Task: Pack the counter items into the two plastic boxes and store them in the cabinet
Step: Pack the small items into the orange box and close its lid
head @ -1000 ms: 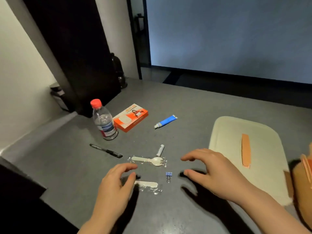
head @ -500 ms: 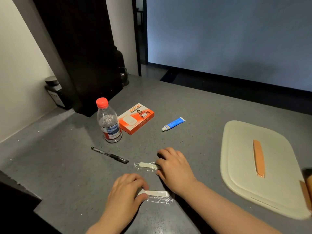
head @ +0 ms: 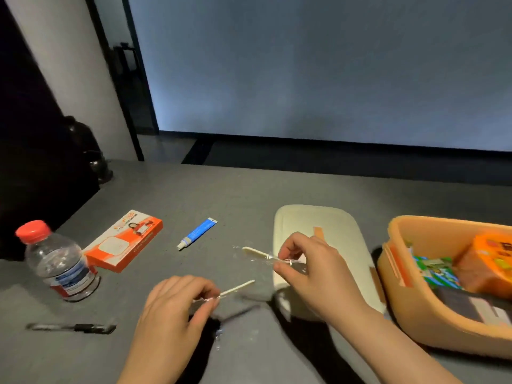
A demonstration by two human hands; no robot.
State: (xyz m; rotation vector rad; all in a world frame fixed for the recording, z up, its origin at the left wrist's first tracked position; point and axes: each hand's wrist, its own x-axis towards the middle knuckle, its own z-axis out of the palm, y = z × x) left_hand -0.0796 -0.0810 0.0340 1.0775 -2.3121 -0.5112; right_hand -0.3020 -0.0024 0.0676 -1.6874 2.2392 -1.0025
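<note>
**Spotter:** What have you got in the hands?

**Operator:** Both are loaded. My left hand (head: 177, 314) pinches the wrapped end of one cutlery piece (head: 237, 288), its pale handle sticking out toward the right and lifted off the counter (head: 249, 195). My right hand (head: 307, 270) pinches a second wrapped cutlery piece (head: 256, 252) the same way, handle pointing left, held over the near edge of the cream lid (head: 332, 220).

**Spotter:** And the box?

**Operator:** The orange box (head: 401, 309) sits open just right of my right wrist, with packets and a dark item already inside. Only one box is in view; I can't see the second box or the cabinet.

**Spotter:** So which step is this?

**Operator:** I'd call it mid-packing: carrying the two utensils toward the box. The task is far from done, I judge, since the water bottle (head: 59, 261), the orange carton (head: 124, 241), the blue tube (head: 198, 234) and the black pen (head: 74, 327) all lie on the counter to my left.

**Spotter:** Next move?

**Operator:** Swing both hands right, clear the box's near rim, and let go over a free spot inside. The wrappers look slippery and the grip is thin, so I'd keep the pinch firm until I'm past the rim.
</note>
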